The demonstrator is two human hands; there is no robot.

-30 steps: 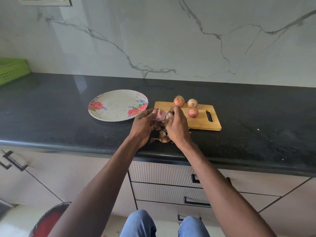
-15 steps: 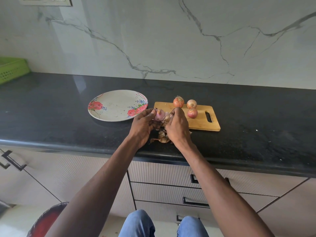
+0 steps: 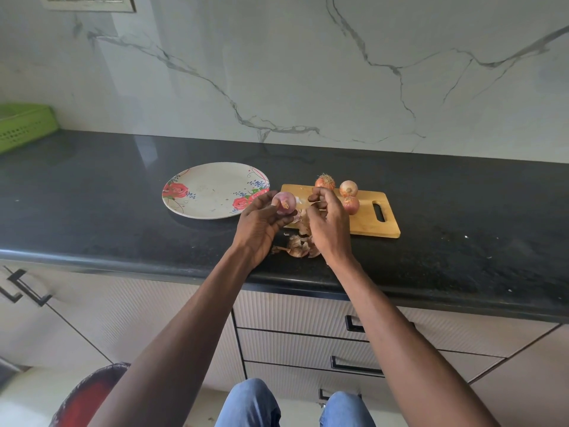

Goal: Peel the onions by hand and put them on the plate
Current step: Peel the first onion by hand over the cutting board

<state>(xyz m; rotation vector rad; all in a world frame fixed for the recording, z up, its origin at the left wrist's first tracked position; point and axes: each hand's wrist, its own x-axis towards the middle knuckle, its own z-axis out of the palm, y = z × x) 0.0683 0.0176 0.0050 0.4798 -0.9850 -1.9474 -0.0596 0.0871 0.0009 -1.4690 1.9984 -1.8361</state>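
Now drawn apart: right hand (image 3: 328,223) pinching torn papery skin, left hand (image 3: 261,223) gripping pink half-peeled onion (image 3: 284,202) just right of bare floral plate (image 3: 212,190); three unpeeled brown onions (image 3: 348,188) beyond, none plated.

The left hand (image 3: 260,223) holds a partly peeled onion (image 3: 285,203) above the black counter (image 3: 92,211). The right hand (image 3: 328,223) pinches a scrap of skin beside it. Loose peels (image 3: 297,248) lie below. A flowered plate (image 3: 212,189) sits at ten o'clock, and three onions (image 3: 348,188) rest on a cutting board (image 3: 374,224) at two o'clock.
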